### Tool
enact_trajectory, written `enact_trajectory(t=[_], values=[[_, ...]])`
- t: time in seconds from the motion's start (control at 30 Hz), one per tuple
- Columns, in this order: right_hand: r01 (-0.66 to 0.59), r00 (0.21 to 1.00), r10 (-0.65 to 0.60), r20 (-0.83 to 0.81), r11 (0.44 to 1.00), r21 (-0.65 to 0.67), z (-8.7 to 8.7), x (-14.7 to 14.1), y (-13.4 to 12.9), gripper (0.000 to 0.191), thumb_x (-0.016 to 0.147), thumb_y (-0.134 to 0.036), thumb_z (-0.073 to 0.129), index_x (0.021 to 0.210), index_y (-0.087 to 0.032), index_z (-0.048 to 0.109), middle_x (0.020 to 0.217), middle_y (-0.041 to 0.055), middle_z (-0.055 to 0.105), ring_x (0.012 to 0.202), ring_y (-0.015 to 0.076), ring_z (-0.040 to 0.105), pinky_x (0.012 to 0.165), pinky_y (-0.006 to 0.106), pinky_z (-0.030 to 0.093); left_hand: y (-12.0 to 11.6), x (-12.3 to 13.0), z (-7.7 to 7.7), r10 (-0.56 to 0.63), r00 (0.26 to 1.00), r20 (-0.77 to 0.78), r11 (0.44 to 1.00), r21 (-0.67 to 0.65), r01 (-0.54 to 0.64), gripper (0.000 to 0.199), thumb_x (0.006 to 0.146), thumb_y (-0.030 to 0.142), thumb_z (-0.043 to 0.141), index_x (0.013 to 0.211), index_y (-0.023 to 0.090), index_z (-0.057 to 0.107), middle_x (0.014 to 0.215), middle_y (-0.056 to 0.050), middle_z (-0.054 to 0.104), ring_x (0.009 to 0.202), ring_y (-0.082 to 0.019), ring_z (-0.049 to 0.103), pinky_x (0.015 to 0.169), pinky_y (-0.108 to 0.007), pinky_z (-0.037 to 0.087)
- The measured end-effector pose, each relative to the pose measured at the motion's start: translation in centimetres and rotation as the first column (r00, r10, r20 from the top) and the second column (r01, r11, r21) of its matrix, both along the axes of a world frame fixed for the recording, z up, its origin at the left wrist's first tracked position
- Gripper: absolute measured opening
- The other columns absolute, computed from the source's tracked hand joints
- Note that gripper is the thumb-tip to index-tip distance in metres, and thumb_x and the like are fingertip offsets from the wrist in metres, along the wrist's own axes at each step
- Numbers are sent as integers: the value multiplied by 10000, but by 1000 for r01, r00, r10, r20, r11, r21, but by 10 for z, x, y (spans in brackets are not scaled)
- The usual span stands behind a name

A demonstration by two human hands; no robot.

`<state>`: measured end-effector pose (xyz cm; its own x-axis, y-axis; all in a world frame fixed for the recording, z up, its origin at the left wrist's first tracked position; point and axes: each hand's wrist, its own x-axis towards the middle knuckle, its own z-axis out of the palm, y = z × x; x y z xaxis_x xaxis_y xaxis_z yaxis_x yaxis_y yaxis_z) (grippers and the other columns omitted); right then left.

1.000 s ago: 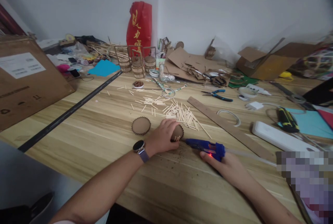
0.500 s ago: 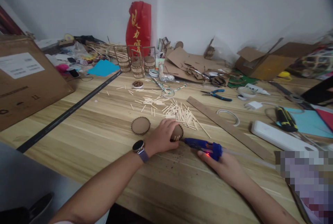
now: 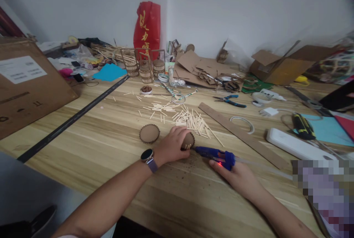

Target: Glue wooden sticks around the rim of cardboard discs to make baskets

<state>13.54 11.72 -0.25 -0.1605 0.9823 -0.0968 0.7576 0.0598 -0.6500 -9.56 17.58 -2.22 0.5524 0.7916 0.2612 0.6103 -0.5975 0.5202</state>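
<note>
My left hand (image 3: 173, 145), with a watch on its wrist, grips a round cardboard disc (image 3: 188, 140) with a ridged rim; a few short pale sticks show on its near side. My right hand (image 3: 235, 175) is wrapped round a blue glue gun (image 3: 214, 155) with a small red light lit. The gun's nozzle points left and meets, or nearly meets, the disc's lower right edge. Left of my left hand, a second ridged cardboard disc (image 3: 149, 134) lies flat. A loose heap of short wooden sticks (image 3: 195, 123) is spread just beyond the held disc.
A cardboard strip (image 3: 240, 134) and a white power bank-like block (image 3: 300, 145) lie to the right. Pliers (image 3: 231, 100) are farther back. Small stick baskets (image 3: 146, 72) stand before a red bag (image 3: 148, 27). A large cardboard box (image 3: 30, 86) occupies the left.
The glue gun and my right hand have shifted very slightly left. My left hand and the disc stay almost where they were.
</note>
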Motion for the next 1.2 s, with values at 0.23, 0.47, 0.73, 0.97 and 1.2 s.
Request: enact_trajectory(t=[0.23,0.47,0.73,0.97,1.2], values=[[3,1000,-2,-28,999,38,-2,0,0,402,769,-560,514,869,-262,765,910,54,782,862,311,711,766,395,549,0,0,-1,-2,1000,8,1000,0,2,653,710,190,659,1317,197,417,1391,-125,453,1324,-294,360,1114,-500,328],[8,1000,-8,19,1000,0,-2,0,0,468,775,-591,468,872,-241,764,893,77,778,865,333,712,757,423,553,1,0,-2,-4,1000,-1,1000,11,4,646,710,193,660,1310,192,421,1384,-124,458,1319,-295,365,1109,-498,336],[-1,999,1,36,1000,9,-1,-1,0,474,788,-591,455,895,-243,759,936,74,775,902,314,709,783,392,549,0,0,1,1,1000,-16,1000,11,-1,637,711,200,679,1300,169,437,1379,-135,463,1312,-294,375,1118,-475,336],[29,1000,-29,-9,1000,10,-2,-3,-1,451,773,-589,480,898,-249,749,945,70,771,913,315,701,784,384,538,0,0,2,-3,1000,-11,1000,12,3,630,712,188,668,1298,156,438,1374,-136,466,1311,-284,376,1123,-460,332],[138,969,-160,-190,983,-123,3,7,5,481,713,-672,550,737,-211,689,692,44,699,659,227,628,598,310,478,1,0,1,-13,1000,8,1000,11,12,629,711,180,669,1294,176,433,1363,-121,479,1301,-282,387,1116,-470,339]])
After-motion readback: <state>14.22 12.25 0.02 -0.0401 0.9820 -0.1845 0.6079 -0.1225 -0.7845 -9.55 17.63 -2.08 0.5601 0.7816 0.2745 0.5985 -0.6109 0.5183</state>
